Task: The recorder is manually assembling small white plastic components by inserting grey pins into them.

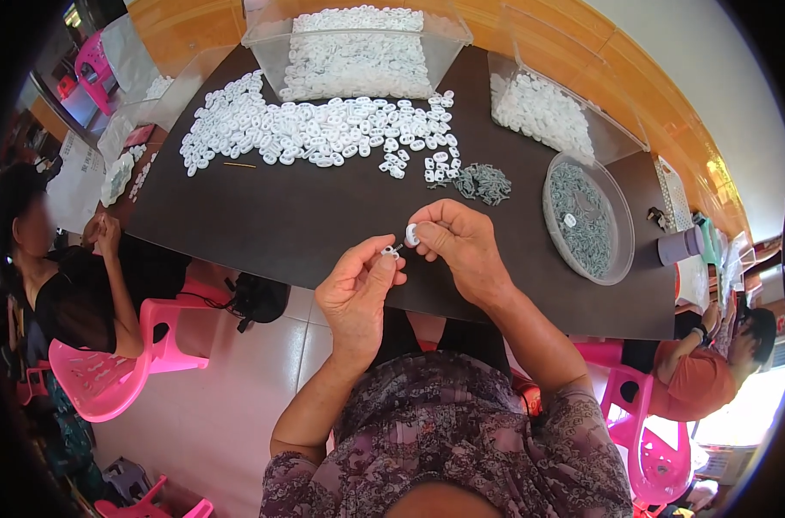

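Note:
My left hand [358, 293] pinches a small white plastic piece [390, 252] between thumb and fingers, above the front edge of the dark table. Close beside it, my right hand [461, 250] holds a white oval plastic piece [411, 235] between thumb and forefinger. A thin dark bit shows between the two pieces; whether it joins them I cannot tell. Beyond my hands lies a small heap of grey screw-like pieces [483, 184]. Several white oval pieces with holes [441, 166] sit just behind that heap, beside a wide spread of similar white pieces [323, 129].
At the back stands a clear bin [271, 65] full of white pieces, with another clear bin [612, 138] to its right. A round tub [621, 259] holds grey pieces. A thin brass-coloured stick [239, 165] lies left. People sit on both sides, near pink chairs [107, 380].

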### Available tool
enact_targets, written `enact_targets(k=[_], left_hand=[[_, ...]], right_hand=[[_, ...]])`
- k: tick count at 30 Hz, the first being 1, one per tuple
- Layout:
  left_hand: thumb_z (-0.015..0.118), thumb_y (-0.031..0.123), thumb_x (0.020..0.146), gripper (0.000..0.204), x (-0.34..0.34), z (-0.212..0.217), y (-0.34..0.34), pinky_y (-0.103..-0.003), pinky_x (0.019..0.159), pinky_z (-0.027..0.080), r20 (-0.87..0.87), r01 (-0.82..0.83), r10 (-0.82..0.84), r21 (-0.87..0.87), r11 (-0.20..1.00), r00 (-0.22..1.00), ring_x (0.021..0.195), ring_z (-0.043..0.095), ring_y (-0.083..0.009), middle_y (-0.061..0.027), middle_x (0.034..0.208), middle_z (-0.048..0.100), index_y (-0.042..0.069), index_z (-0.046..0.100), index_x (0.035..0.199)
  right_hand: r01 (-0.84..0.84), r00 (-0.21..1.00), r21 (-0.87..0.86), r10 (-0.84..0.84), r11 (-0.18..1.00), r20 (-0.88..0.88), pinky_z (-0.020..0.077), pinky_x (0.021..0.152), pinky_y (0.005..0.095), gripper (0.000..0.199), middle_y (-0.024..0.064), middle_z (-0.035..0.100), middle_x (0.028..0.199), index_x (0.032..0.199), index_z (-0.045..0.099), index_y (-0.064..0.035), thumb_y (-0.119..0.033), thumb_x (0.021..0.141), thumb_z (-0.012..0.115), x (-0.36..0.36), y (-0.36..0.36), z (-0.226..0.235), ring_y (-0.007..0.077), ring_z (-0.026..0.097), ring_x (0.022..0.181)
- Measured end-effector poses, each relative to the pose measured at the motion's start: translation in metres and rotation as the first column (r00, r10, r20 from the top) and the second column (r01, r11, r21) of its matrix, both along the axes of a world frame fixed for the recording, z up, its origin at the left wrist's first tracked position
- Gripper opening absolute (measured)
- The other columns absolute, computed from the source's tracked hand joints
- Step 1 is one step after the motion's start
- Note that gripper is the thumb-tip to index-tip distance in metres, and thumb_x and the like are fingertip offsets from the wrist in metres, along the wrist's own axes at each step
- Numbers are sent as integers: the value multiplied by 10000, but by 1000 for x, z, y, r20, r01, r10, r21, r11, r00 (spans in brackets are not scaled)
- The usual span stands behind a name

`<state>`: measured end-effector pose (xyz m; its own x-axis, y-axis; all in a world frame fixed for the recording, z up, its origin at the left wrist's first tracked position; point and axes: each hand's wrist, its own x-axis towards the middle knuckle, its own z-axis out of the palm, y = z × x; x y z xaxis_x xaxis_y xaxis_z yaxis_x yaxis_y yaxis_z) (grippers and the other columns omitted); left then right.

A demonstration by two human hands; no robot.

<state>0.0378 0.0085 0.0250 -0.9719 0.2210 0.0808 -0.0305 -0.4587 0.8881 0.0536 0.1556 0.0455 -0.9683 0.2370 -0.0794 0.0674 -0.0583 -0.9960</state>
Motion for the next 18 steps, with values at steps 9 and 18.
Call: enact_targets(k=[9,18], left_hand=[[571,-15,880,206,1,-3,-3,-214,700,518,35,81,-81,-9,997,996,800,599,-95,-60,915,608,-50,593,1081],[605,10,861,186,0,-4,3,-208,615,503,21,-12,12,-32,999,1000,672,604,-108,-87,829,642,-49,619,1037]], right_hand=[[-87,995,18,87,996,-37,434,612,189,139,21,638,836,983,631,-3,-78,872,593,-1,1,2,52,547,701],[-59,997,7,59,998,-40,426,591,177,144,11,641,814,978,645,-6,-80,857,617,0,-1,-1,41,542,684]])
